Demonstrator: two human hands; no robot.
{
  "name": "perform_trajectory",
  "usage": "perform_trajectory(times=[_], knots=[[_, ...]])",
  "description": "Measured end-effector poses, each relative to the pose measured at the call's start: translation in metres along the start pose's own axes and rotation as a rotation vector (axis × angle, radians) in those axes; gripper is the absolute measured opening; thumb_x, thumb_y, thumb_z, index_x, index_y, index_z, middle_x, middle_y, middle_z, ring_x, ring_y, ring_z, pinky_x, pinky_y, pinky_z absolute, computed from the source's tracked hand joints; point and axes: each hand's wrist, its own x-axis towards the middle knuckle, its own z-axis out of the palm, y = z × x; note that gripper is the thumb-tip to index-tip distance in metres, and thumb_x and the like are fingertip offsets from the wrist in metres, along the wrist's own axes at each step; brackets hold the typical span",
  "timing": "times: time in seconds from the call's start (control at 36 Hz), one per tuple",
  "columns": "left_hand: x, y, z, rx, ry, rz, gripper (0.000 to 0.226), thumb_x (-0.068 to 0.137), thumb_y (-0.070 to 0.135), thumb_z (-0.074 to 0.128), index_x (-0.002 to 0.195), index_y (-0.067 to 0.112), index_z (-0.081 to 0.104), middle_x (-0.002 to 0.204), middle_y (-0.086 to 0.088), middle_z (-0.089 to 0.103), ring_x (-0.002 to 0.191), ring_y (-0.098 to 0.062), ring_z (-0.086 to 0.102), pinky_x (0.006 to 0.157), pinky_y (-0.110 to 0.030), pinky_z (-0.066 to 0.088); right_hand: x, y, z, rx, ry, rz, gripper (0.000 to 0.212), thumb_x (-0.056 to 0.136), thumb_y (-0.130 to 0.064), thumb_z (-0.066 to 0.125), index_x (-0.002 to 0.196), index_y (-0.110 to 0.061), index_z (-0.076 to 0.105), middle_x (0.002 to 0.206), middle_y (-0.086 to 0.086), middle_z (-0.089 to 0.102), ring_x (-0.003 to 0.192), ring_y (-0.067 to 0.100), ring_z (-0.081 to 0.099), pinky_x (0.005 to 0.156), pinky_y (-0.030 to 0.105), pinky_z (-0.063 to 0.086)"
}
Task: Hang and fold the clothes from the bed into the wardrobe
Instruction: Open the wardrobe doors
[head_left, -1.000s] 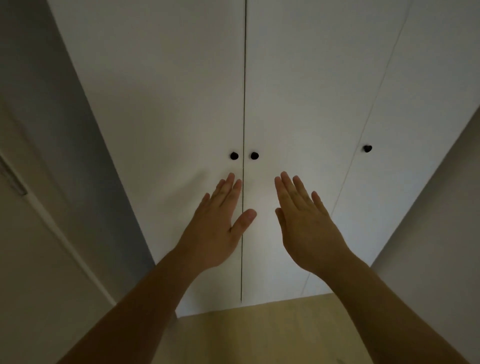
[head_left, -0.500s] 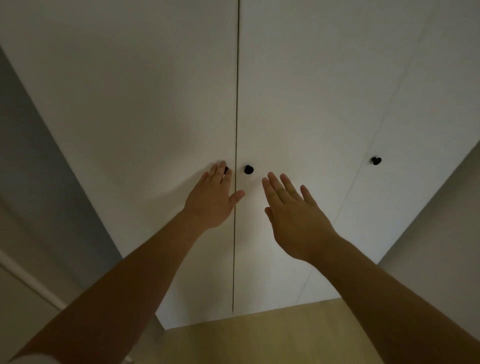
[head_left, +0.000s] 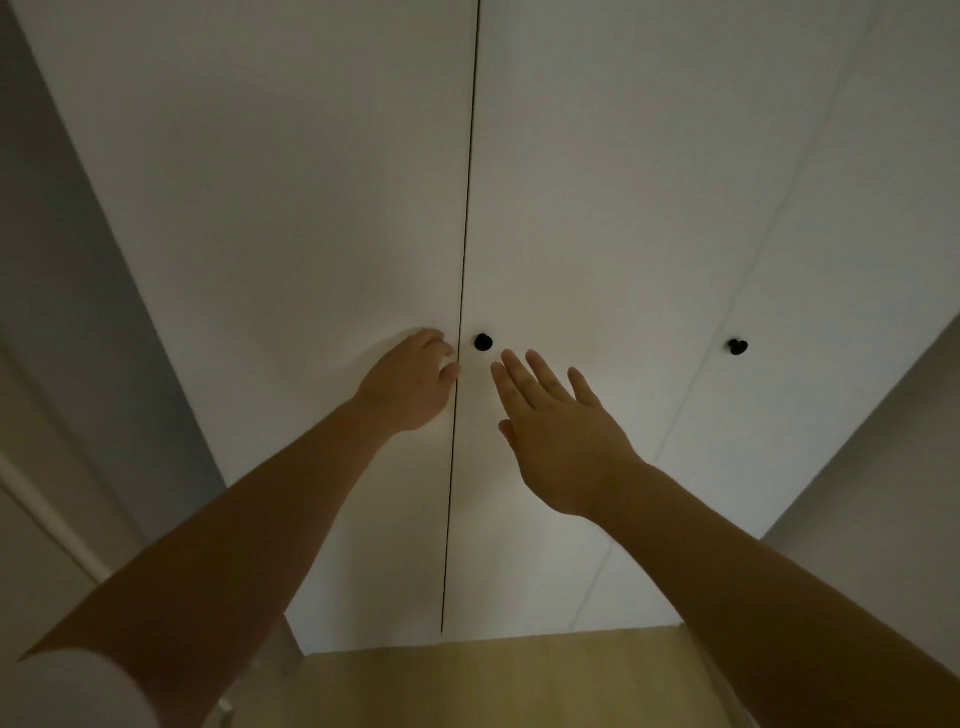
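Left fingers (head_left: 441, 347) curled on wardrobe door (head_left: 311, 208), grip unclear; right fingers (head_left: 540, 371) straight, empty, below knob (head_left: 483, 342).

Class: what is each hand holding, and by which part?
Left hand apparently curls over a hidden knob on the left door; right hand, open, holds nothing.

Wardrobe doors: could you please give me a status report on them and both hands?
Left hand: fingers curled at door seam, apparently gripping hidden left knob. Right hand open, short of middle knob. Wardrobe doors shut; nothing blocking.
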Motion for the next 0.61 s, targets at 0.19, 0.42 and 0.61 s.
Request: perform_trajectory(times=[0.19, 0.42, 0.61], knots=[[-0.031, 0.004, -0.008, -0.03, 0.08, 0.018, 0.03, 0.102, 0.033, 0.049, 0.123, 0.014, 0.06, 0.129, 0.0, 0.057, 0.117, -0.017, 0.055, 0.101, -0.031, 0.045, 0.005, -0.009, 0.001, 0.022, -0.029, -0.069, 0.058, 0.108, -0.034, 0.012, 0.156, -0.016, -0.014, 0.164, 0.001, -0.02, 0.15, 0.02, -0.019, 0.122, 0.046, -0.005], [-0.092, 0.007, -0.03, -0.082, 0.122, 0.017, 0.025, 0.102, 0.033, 0.048, 0.118, 0.02, 0.06, 0.113, 0.004, 0.063, 0.102, -0.011, 0.06, 0.094, -0.028, 0.049, 0.017, -0.035, -0.012, 0.479, -0.108, -0.044, 0.066, 0.108, -0.037, 0.028, 0.157, -0.011, -0.008, 0.166, 0.009, 0.005, 0.15, 0.022, 0.02, 0.12, 0.03, 0.02], [-0.136, 0.004, -0.052, -0.152, 0.145, -0.103, 0.028, 0.104, 0.035, 0.046, 0.122, 0.024, 0.065, 0.118, 0.007, 0.066, 0.105, -0.008, 0.061, 0.088, -0.005, 0.034, 0.036, -0.073, -0.031, 1.043, -0.098, 0.11, 0.048, 0.101, -0.015, 0.046, 0.148, -0.019, 0.04, 0.126, -0.001, 0.062, 0.11, 0.02, 0.062, 0.091, 0.026, 0.047]])
